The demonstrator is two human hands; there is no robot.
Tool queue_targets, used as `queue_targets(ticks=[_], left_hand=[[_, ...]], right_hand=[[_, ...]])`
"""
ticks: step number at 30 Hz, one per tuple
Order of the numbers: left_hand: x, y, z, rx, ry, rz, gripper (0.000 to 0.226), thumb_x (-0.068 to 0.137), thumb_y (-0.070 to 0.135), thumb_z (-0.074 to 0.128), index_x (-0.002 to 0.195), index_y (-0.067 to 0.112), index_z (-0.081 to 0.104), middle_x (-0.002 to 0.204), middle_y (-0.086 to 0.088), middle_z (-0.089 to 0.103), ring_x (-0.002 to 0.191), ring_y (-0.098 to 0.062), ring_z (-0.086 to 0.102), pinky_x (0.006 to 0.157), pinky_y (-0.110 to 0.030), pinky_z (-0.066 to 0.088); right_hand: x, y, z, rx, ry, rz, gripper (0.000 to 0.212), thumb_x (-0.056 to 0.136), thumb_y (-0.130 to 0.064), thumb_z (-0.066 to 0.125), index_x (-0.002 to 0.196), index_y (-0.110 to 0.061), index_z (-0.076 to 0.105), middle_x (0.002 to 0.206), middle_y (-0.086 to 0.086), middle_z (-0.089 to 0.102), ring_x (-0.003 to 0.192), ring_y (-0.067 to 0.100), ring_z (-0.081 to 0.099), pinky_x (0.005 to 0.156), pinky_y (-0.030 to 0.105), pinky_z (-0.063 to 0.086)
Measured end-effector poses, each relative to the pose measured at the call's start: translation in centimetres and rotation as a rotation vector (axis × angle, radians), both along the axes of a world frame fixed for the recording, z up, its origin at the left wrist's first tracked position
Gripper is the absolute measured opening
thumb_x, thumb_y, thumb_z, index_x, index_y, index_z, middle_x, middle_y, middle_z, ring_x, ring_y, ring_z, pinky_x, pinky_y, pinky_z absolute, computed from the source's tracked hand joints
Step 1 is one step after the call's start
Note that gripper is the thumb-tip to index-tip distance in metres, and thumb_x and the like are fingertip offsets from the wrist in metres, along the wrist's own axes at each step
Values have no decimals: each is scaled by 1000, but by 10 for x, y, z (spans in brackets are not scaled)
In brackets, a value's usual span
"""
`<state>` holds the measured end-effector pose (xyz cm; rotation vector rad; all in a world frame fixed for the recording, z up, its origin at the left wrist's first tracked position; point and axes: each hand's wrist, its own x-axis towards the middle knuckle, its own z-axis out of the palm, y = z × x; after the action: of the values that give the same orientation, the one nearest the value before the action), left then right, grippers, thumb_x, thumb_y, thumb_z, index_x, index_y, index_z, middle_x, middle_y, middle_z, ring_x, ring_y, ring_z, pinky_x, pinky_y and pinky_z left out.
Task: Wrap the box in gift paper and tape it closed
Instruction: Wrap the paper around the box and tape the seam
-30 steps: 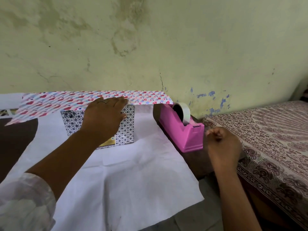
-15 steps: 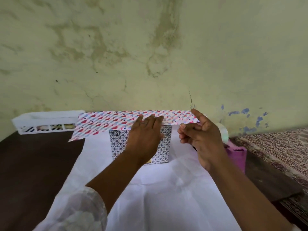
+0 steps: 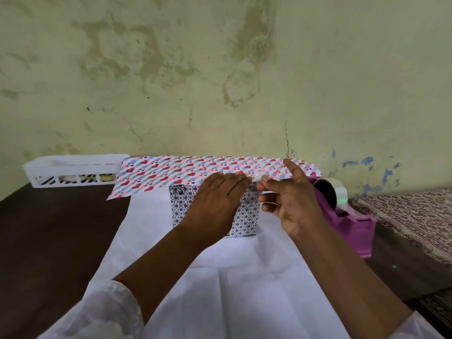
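My right fingers (image 3: 265, 178) pinch a tape strip, now carried from the dispenser (image 3: 347, 216) to the paper (image 3: 186, 167) edge. My left hand (image 3: 215, 204), flat, pins paper onto the box (image 3: 247, 216) mid-worktop (image 3: 49, 241). Next: press tape down.

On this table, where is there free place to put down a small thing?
The dark table is bare on the left, between the white basket and the gift paper. The paper's near half is also bare. It is crowded around the box, where the left hand and right hand work, beside the tape dispenser.
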<state>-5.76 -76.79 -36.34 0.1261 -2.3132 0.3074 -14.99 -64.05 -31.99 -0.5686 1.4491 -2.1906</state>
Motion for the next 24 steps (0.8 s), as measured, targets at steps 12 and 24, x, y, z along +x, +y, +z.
queue_targets(ticks=[12,24], left_hand=[[5,9,8,252,1,-70,64,65,-10,68,126,-2,48,104,-17,67,95,-36,61,91,-31,34],[-2,19,20,112,-68,129,68,42,2,70,109,10,64,92,-10,56,78,-32,56,67,-32,28]], right_hand=[[-3,-13,6,190,39,-49,78,83,4,63,144,-26,24,65,14,66,30,14,40,35,16,30],[2,-13,-5,201,67,-66,77,85,-5,65,144,-22,19,64,9,60,29,12,38,36,17,28]])
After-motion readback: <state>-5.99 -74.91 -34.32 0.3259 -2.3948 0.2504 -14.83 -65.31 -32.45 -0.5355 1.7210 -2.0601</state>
